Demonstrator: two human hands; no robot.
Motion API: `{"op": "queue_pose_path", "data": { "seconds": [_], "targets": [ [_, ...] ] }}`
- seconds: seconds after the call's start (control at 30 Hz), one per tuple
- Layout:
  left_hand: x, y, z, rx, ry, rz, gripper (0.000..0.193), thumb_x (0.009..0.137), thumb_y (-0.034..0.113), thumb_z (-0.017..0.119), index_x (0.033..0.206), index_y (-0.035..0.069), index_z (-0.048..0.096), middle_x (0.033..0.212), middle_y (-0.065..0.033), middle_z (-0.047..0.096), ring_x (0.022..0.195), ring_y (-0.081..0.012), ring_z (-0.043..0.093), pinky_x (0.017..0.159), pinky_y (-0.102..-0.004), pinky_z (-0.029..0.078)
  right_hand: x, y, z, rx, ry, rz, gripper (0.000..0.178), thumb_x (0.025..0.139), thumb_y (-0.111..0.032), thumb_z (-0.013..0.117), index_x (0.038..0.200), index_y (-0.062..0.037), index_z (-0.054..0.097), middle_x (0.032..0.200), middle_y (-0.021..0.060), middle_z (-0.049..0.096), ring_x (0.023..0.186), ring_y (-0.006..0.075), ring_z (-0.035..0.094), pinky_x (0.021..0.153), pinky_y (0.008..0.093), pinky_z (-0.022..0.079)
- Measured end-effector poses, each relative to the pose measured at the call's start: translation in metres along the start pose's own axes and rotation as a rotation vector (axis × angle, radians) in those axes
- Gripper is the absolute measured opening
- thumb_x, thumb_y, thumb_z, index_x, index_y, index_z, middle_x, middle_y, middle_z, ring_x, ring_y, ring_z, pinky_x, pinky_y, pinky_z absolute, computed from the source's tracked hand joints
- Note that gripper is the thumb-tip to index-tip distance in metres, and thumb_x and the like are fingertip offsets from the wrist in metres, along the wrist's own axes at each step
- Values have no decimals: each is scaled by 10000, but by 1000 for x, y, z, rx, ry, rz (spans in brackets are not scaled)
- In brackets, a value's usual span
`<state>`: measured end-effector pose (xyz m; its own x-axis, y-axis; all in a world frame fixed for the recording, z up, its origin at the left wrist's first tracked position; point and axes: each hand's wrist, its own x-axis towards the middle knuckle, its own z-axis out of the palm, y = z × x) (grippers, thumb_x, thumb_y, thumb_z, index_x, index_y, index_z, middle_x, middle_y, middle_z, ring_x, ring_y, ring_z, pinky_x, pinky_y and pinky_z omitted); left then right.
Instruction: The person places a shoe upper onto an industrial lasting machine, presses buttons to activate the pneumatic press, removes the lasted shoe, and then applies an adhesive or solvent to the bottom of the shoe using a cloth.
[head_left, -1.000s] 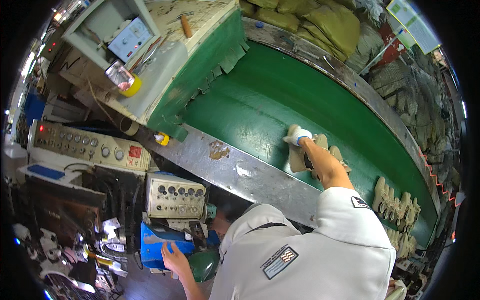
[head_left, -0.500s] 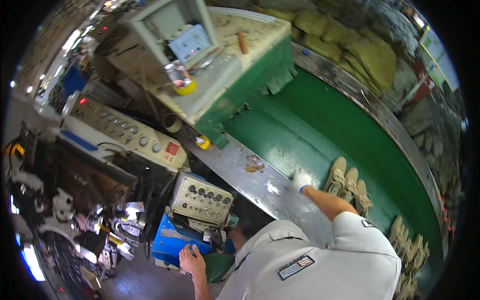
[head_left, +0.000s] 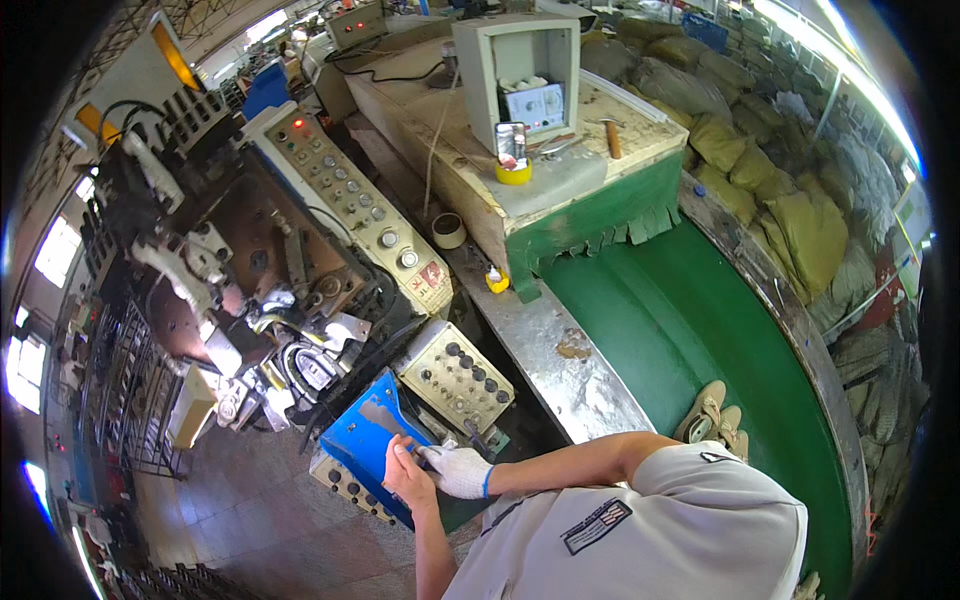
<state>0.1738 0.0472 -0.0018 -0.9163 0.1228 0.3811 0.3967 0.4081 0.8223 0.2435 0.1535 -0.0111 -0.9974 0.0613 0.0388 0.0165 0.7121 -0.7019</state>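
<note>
My bare left hand (head_left: 408, 478) is raised in front of the blue metal tray (head_left: 365, 420), its fingers mostly stretched out and held near one another. Right beside it, my right hand (head_left: 462, 473) wears a white knit glove with a blue cuff. The gloved fingers are bent and meet the left hand's fingers. Whatever may lie between the two hands is too small or hidden to make out. Under the tray sits a box with black knobs (head_left: 350, 487). Tan shoes (head_left: 708, 412) stand on the green conveyor belt (head_left: 690, 320) beyond my right arm.
A machine with metal clamps (head_left: 300, 365) stands at the left, beside a long control panel (head_left: 350, 195) and a smaller knobbed box (head_left: 455, 378). Farther off, a worktable carries a grey open cabinet (head_left: 490, 80), yellow tape (head_left: 513, 173) and a hammer (head_left: 612, 138). Sacks (head_left: 815, 245) lie behind the belt.
My gloved right hand has left the belt's metal edge by the shoes and come across to my left hand. The view has swung toward the machine.
</note>
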Motion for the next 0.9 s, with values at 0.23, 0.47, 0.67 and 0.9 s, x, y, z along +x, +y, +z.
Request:
{"op": "queue_pose_path", "data": {
  "seconds": [0.23,0.47,0.67,0.9],
  "targets": [
    [1,-14,-6,166,-105,210,129,914,61,659,1014,66,741,896,-115,752,811,-319,713,723,-422,552,-3,8,0,20,-19,-142,475,999,-316,564,1388,-53,490,1183,216,685,948,440,694,748,544,578],
    [3,-15,-3,261,-181,347,92,869,65,700,949,92,735,850,-111,738,770,-325,700,682,-445,541,-3,28,20,-18,36,-124,384,960,-275,593,1262,-38,572,1068,234,702,860,444,699,725,540,568],
    [6,-20,-3,293,-297,423,61,882,121,685,908,94,733,838,-96,734,832,-317,696,756,-447,528,-4,34,26,-35,73,-116,283,944,-243,594,1138,-37,607,964,242,706,821,455,691,699,559,544],
    [3,-16,3,273,-256,407,55,877,128,680,849,93,712,811,-91,729,817,-312,690,747,-448,524,-3,50,37,-42,130,-138,302,918,-234,609,1153,-44,605,893,246,703,760,468,679,665,562,541]
  ]
}}
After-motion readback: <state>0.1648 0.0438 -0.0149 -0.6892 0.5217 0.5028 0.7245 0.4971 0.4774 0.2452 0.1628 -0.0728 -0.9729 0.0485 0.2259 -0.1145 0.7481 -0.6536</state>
